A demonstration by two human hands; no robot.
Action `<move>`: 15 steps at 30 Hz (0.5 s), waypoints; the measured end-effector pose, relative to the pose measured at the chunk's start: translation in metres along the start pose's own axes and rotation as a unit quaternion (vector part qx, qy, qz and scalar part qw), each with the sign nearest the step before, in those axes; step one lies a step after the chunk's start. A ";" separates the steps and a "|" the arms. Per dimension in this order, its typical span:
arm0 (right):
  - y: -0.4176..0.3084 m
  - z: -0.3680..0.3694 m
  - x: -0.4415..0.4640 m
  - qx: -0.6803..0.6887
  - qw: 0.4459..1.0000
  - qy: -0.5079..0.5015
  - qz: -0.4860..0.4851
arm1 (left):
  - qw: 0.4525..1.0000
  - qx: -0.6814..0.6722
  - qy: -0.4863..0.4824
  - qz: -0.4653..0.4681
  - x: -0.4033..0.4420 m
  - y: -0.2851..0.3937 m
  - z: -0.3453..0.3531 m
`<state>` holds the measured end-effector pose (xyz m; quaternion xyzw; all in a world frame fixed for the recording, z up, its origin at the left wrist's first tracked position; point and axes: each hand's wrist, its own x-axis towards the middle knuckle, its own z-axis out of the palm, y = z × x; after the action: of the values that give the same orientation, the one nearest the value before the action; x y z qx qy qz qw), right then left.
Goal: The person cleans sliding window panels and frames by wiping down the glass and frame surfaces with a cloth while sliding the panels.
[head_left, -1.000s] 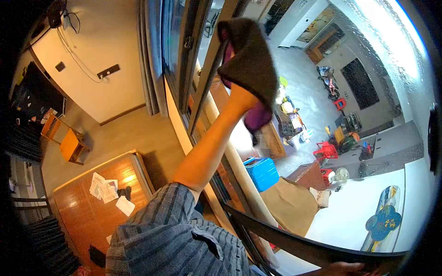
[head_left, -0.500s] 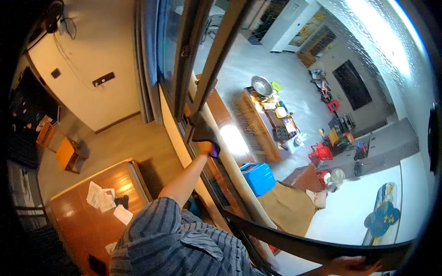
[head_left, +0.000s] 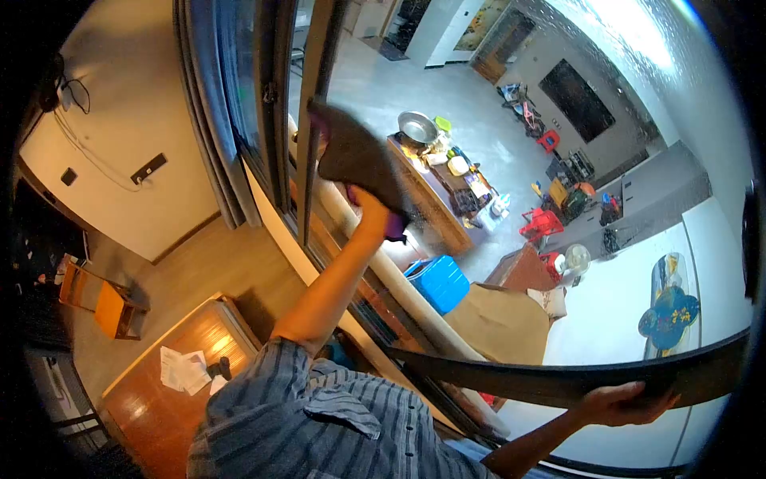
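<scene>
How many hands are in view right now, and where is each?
2. The left hand, mostly covered by a dark cloth, is raised near the window's upright bar; the right hand is against the dark lower bar.

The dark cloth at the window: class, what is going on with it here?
A person in a striped shirt has their left hand raised at the dark, purple-edged cloth, beside the window glass. Most of that hand's fingers are hidden, and contact between cloth and glass can't be confirmed. The right hand grips the window frame at lower right. Droplets show on the upper part of the glass.
</scene>
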<state>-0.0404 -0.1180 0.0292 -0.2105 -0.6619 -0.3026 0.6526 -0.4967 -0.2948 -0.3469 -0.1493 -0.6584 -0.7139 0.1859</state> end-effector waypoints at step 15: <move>-0.008 0.001 0.003 0.006 1.000 0.007 0.023 | 0.929 0.008 -0.340 0.145 -0.164 0.128 0.086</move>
<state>-0.0463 -0.1237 0.0314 -0.2203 -0.6542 -0.2849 0.6650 -0.2951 -0.2065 -0.3014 -0.4753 -0.6594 -0.5800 0.0531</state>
